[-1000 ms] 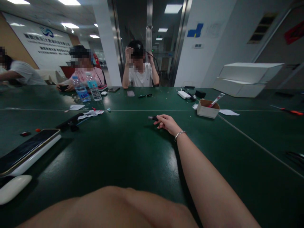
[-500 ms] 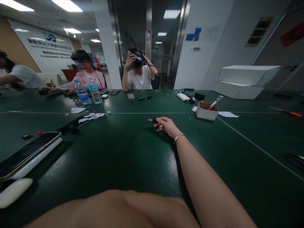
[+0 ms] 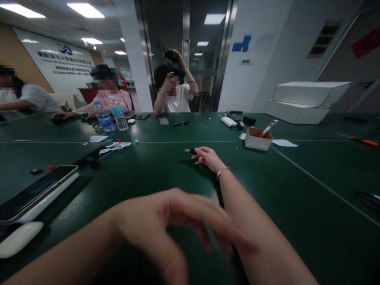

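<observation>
The black stick (image 3: 190, 151) is pinched by the right hand (image 3: 208, 158), its tip pointing left, beyond the empty, spread left hand (image 3: 157, 215).

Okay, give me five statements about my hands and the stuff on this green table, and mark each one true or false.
1. Your right hand holds a small black item with a silvery end. True.
2. Your left hand is gripping the smartphone. False: your left hand is open with nothing visible in it, and the smartphone lies on a white object.
3. The two plastic bottles lie on their sides. False: both plastic bottles stand upright.
4. A silvery bracelet is on your right wrist. True.
5. The orange-handled screwdriver is inside the small open box. False: the orange-handled screwdriver lies on the table, right of the small open box.
</observation>
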Tool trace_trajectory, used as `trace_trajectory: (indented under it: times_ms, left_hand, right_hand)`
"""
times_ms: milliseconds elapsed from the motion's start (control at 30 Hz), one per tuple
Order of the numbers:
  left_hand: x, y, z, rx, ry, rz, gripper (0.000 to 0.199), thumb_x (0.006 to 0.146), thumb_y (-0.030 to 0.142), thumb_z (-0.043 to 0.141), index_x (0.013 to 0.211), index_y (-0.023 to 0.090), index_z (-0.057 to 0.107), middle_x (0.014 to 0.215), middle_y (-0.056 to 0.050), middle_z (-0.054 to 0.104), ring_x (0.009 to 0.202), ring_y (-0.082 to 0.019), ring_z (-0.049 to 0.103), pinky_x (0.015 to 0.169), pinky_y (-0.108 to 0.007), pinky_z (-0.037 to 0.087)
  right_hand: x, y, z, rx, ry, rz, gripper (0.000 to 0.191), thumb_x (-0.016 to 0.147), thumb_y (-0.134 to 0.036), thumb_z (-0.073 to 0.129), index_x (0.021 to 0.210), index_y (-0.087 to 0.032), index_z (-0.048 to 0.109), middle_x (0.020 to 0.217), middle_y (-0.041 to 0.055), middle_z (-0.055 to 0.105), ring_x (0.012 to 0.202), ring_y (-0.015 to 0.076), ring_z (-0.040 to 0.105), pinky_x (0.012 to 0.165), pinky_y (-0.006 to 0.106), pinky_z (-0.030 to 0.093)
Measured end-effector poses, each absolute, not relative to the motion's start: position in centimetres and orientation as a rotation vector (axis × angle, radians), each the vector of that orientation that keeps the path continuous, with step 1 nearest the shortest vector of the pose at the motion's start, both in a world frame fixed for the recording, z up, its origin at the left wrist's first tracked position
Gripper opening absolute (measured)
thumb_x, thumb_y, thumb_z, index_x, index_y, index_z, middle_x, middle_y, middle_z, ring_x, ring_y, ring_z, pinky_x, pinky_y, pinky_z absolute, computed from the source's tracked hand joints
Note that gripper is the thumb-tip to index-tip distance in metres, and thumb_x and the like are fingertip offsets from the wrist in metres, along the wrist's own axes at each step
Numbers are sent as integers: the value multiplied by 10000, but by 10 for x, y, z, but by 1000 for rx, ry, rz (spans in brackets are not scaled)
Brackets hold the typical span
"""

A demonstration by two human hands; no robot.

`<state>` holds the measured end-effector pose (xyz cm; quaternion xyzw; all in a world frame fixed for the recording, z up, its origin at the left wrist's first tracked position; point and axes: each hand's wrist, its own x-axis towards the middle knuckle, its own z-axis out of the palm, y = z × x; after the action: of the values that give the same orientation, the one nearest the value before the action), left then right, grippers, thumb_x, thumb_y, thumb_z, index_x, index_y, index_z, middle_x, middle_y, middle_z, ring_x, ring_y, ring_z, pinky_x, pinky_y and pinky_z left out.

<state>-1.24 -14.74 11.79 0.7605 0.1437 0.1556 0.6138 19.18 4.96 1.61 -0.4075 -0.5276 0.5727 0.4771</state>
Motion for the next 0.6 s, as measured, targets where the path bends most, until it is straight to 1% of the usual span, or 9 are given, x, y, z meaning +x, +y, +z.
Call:
trace_trajectory:
  times_ms: [67,100,167,200,267,333,433,500,600]
  left_hand:
    - [1,-101,110,1803,520,459,522,643,426,802,1120,245,692,1118,-84,679,920,-211,638,792,-327,502]
    - [4,-75,103,1824,636,535,463,660,396,790,1075,210,698,1073,-81,685,891,-193,633,782,-316,498]
    - [3,-25,85,1845,950,787,313,691,361,757,918,154,700,851,-51,680,756,-151,609,709,-276,480]
    - [1,-2,77,1824,1133,921,258,723,363,723,856,145,685,730,-25,637,662,-131,574,642,-257,461]
    - [-4,35,61,1696,1409,1144,261,842,393,579,772,150,640,585,15,522,525,-106,487,536,-232,409]
    - [-3,55,48,1504,1531,1267,312,899,414,488,745,162,587,579,21,488,489,-98,471,502,-221,401]
    - [9,60,32,1283,1530,1249,298,920,449,454,851,178,559,679,3,546,517,-101,539,500,-217,431]
    - [18,55,22,1321,1508,1224,300,917,460,459,898,181,565,706,-4,562,527,-101,554,485,-206,422]
    - [21,49,9,1441,1410,1260,292,917,439,463,902,176,589,703,-6,569,556,-96,564,492,-186,419]
  right_hand:
    - [192,50,16,-977,-1283,1405,97,915,-206,596,855,-132,577,659,45,712,378,35,495,478,168,543]
    - [192,51,15,-971,-1277,1410,96,913,-208,599,858,-133,577,659,40,711,377,34,494,480,168,545]
    - [192,52,15,-971,-1264,1424,89,907,-210,609,870,-135,576,654,35,710,375,34,495,494,178,555]
    - [192,52,15,-975,-1258,1431,87,904,-209,613,876,-136,576,653,37,711,373,35,495,503,185,561]
    - [192,53,15,-983,-1251,1443,87,900,-210,620,885,-138,574,662,46,715,373,36,497,513,197,568]
    - [193,53,15,-984,-1238,1447,90,895,-212,626,890,-144,566,678,50,719,375,37,500,511,200,568]
    - [192,54,14,-987,-1210,1439,96,888,-202,632,902,-152,551,681,42,716,373,40,497,505,211,570]
    - [192,55,14,-992,-1206,1436,97,886,-196,633,911,-152,549,679,38,712,372,43,497,504,217,573]
    - [192,56,12,-999,-1220,1432,118,876,-196,648,926,-148,552,675,38,709,375,46,503,505,222,574]
